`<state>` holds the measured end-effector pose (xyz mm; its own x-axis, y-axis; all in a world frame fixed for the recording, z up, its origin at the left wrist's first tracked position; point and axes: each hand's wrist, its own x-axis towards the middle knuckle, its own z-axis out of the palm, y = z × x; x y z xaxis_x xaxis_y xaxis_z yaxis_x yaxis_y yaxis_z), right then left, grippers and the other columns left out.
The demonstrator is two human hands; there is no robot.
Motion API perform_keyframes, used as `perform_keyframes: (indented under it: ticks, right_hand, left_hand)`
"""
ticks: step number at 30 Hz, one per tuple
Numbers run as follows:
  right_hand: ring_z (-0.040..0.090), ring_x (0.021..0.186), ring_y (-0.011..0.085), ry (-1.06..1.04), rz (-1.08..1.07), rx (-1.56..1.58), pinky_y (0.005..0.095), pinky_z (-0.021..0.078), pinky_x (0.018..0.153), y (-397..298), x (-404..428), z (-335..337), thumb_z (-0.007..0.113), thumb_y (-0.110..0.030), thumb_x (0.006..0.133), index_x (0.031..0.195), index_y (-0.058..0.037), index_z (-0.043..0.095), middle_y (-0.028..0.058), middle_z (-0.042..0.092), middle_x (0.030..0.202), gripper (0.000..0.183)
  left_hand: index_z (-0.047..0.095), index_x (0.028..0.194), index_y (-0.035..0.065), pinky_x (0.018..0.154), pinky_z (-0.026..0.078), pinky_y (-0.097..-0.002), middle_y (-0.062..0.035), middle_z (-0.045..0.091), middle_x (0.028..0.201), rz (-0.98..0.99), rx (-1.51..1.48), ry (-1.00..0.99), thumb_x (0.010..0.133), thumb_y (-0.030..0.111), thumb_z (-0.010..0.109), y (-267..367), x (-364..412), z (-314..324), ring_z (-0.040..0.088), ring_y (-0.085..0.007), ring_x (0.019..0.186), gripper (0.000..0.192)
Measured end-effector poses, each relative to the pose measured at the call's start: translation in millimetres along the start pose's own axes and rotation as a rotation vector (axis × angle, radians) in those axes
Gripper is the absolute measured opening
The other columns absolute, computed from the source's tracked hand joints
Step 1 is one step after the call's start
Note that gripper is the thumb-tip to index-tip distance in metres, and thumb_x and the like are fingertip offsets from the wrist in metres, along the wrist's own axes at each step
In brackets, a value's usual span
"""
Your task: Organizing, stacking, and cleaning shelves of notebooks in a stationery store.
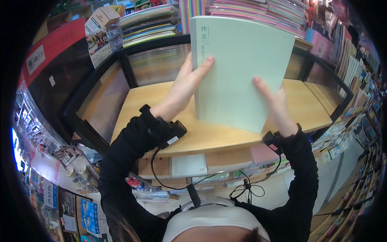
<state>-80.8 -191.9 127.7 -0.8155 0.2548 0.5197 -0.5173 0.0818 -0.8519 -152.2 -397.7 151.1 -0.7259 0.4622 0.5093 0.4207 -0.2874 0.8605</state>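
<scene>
A pale green composition notebook (239,69) stands nearly upright before me, its grey spine on the left, over a light wooden shelf top (163,121). My left hand (187,83) grips it by the spine side, thumb on the cover and fingers hidden behind. At the right edge my right hand (273,96) holds the same notebook, thumb on the cover, with the other fingers mostly hidden. Whether the lower edge touches the wood I cannot tell. Both wrists carry black strapped devices with cables.
A black frame with ribbed clear panels (160,65) borders the shelf top. Behind it are stacked notebooks (151,25) and plastic-wrapped stacks (251,10). Paper goods (189,165) fill a lower shelf near me. A coiled black cable (248,187) hangs between my arms.
</scene>
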Motion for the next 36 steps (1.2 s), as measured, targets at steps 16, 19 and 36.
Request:
perform_keyframes:
  ticks: [16, 19, 36]
  right_hand:
    - [0.051, 0.098, 0.0164, -0.189, 0.053, -0.013, 0.0297, 0.0405, 0.086, -16, -11, -19, 0.068, -0.020, 0.078, 0.116, 0.0022, 0.042, 0.0100, 0.053, 0.107, 0.051]
    - [0.051, 0.098, 0.0159, -0.203, 0.091, -0.038, 0.0291, 0.0394, 0.086, -15, -11, -20, 0.066, -0.020, 0.079, 0.116, 0.0019, 0.043, 0.0091, 0.053, 0.109, 0.049]
    - [0.045, 0.109, 0.0191, -0.215, 0.149, 0.061, 0.0312, 0.0343, 0.092, -15, -29, -14, 0.061, -0.010, 0.079, 0.121, 0.0024, 0.037, 0.0110, 0.048, 0.116, 0.050]
  left_hand:
    - [0.033, 0.120, -0.0032, 0.095, 0.031, -0.0339, -0.0179, 0.042, 0.120, 0.279, 0.300, 0.178, 0.090, 0.028, 0.051, 5, -32, 25, 0.038, -0.0211, 0.113, 0.047]
    - [0.029, 0.125, -0.0028, 0.099, 0.025, -0.0360, -0.0203, 0.037, 0.124, 0.222, 0.225, 0.190, 0.090, 0.030, 0.050, 6, -35, 25, 0.030, -0.0253, 0.120, 0.052]
    - [0.007, 0.134, -0.0093, 0.106, 0.017, -0.0355, -0.0276, 0.016, 0.139, 0.171, 0.183, 0.081, 0.086, 0.020, 0.053, -5, -49, 14, 0.017, -0.0340, 0.131, 0.072]
